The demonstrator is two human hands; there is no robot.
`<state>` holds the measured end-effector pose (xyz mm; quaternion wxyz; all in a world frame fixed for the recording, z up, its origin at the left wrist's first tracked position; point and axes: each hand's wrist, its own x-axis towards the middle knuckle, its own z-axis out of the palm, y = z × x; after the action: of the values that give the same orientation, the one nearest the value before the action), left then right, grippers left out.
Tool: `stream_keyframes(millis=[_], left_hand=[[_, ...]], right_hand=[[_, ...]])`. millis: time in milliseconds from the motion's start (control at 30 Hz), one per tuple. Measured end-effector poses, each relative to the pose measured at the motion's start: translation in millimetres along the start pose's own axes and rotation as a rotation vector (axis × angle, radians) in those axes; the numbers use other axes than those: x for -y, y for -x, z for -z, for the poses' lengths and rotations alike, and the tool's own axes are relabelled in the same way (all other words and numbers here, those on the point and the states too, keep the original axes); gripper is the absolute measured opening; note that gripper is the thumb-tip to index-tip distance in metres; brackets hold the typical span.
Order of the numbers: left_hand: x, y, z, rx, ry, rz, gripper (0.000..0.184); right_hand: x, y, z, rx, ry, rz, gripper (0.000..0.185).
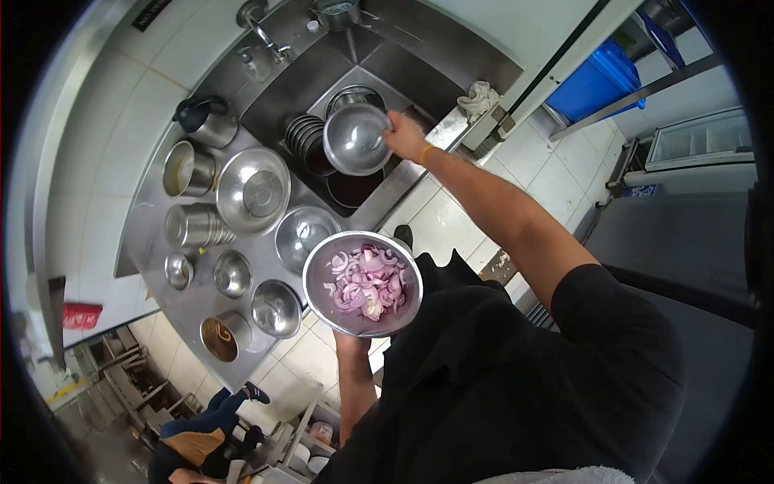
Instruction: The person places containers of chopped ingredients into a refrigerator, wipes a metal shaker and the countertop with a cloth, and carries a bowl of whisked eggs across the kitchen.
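Note:
My left hand (352, 343) is under a metal bowl (309, 292) near my apron, its fingers mostly hidden beneath the rim. Sliced red onions (367, 281) fill the bottom of that bowl. Over the sink (395, 73), my right hand (405, 137) grips the edge of a second metal bowl (355, 139), which looks empty. Under and beside this bowl, the sink holds a stack of round metal dishes (304, 137), a pot (355, 95) and a container of dark liquid (355, 192).
On the steel counter (193, 294) stand a large bowl (230, 181), several smaller bowls (276, 309), stacked cups (193, 226) and a pot with brown contents (222, 337). A tap (274, 50) overhangs the sink. A cloth (480, 101) lies at its right end. Another person (197, 440) is at lower left.

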<state>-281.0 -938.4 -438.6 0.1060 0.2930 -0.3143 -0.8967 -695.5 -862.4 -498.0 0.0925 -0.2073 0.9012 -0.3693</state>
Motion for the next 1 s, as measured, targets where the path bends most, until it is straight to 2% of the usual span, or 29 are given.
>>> stream_keyframes(millis=[67,133,200,267,367,467,567,600,667,733,767,833,867,933,1000], left_hand=[[-1.3,-28.6,2.0,0.028,-0.031,0.035,0.047],[-18.3,-54.9,-4.8,0.017,0.062,0.091,0.047],[-32.8,-74.1,-13.3,0.019,0.110,0.143,0.048],[-35.7,-95.7,-8.0,0.063,-0.085,0.086,0.050],[-35.9,-124.9,-0.6,0.101,-0.419,0.014,0.052],[-48.2,-146.5,-20.0,0.236,-0.589,-0.059,0.052],[-54.0,-166.7,-61.2,0.176,-0.294,0.136,0.053],[-56.9,-172.2,-81.0,0.153,-0.201,0.208,0.053],[-67.9,-176.6,-149.2,0.191,-0.090,0.316,0.052],[-61.9,-188.5,-194.7,0.227,-0.147,0.393,0.052],[-64.8,-205.9,-234.3,0.157,-0.160,0.467,0.052],[-47.3,-223.3,-281.1,0.156,-0.238,0.529,0.053],[-36.7,-232.8,-311.1,0.139,-0.271,0.567,0.053],[-17.2,-247.9,-368.9,0.124,-0.320,0.638,0.053],[-0.5,-266.1,-434.2,0.102,-0.373,0.713,0.053]], right_hand=[[-7.5,-16.4,-23.3,0.109,0.050,-0.009,0.026],[-10.5,-22.1,-41.3,0.280,0.006,-0.102,0.030],[-15.7,-19.4,-45.4,0.353,0.044,-0.135,0.033],[-23.4,-16.4,-49.3,0.385,0.075,-0.141,0.035],[-38.7,-17.2,-56.9,0.307,0.116,-0.028,0.033],[-40.8,-17.4,-36.1,0.419,0.201,-0.004,0.026],[-25.4,-3.4,22.2,0.351,0.082,0.007,0.029],[-13.7,7.2,53.1,0.352,0.038,-0.078,0.030],[-26.4,30.7,102.6,0.246,-0.080,-0.113,0.030],[-40.0,68.4,159.5,0.153,-0.193,-0.261,0.028],[-46.8,54.2,206.7,0.197,-0.262,-0.388,0.028],[-59.5,76.8,278.8,0.154,-0.334,-0.543,0.026],[-65.4,83.1,315.4,0.123,-0.482,-0.653,0.025],[-87.7,93.0,370.3,0.031,-0.644,-0.739,0.024],[-93.1,86.0,435.6,-0.038,-0.646,-0.811,0.022]])
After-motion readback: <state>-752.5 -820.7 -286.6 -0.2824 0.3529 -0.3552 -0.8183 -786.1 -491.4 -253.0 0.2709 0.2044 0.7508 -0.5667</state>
